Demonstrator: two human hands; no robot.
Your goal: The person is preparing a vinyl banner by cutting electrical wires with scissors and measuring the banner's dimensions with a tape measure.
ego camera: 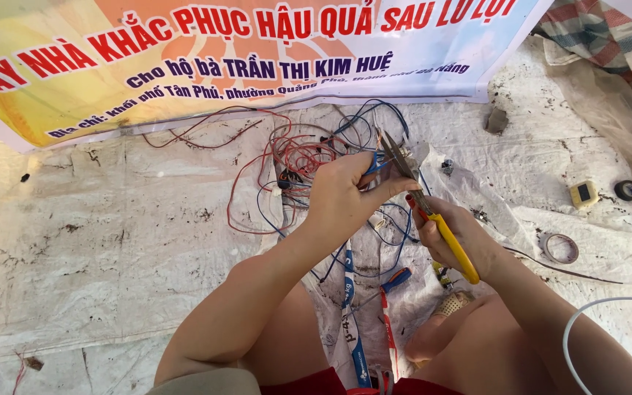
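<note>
Dirty white tarp (111,241) underlies left hand (341,194) pinching wires (294,157), right hand (455,230) gripping pliers (433,216).

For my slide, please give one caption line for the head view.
Left hand holds a blue wire while right hand closes yellow-handled pliers on it, above tangled red and blue wires.

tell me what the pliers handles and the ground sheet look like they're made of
Pliers in the right hand: handles look like glossy yellow plastic or rubber sleeves, jaws dull grey metal. Ground sheet: seemingly woven white plastic tarp, creased, matte and dirt-stained.
</note>
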